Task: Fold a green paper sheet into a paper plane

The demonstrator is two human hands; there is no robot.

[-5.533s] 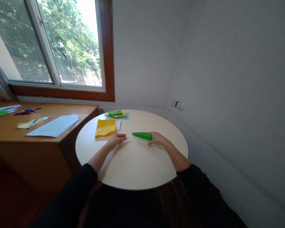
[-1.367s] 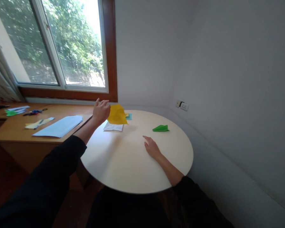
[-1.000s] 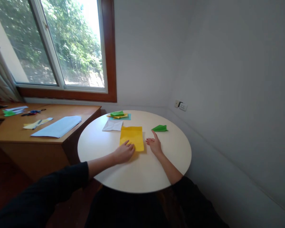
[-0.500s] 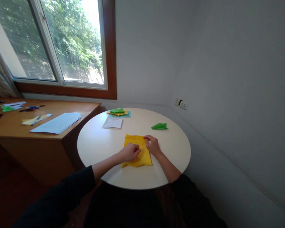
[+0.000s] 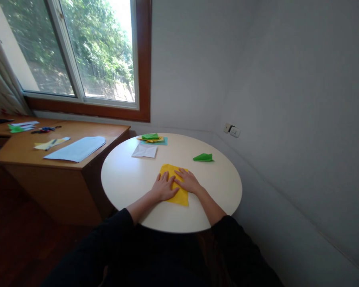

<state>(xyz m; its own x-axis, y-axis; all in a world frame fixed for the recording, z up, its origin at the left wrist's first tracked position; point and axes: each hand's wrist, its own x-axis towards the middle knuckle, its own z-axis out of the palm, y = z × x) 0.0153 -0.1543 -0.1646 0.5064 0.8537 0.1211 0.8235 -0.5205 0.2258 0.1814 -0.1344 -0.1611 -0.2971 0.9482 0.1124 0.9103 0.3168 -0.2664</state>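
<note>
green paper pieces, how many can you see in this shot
3: a folded green piece on the round table's right side, one atop the paper stack at its far edge, and one on the wooden desk's far left. More may be hidden in the stack.

The yellow paper (image 5: 174, 184), earlier at the table's left side, was lifted by the left hand (image 5: 164, 189) and now lies at centre frame under both flat palms. The right hand (image 5: 188, 181) released the green paper plane (image 5: 203, 158), which now rests further right.

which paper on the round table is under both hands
The yellow sheet nearest the person; left hand and right hand press it flat. The white sheet lies untouched.
</note>
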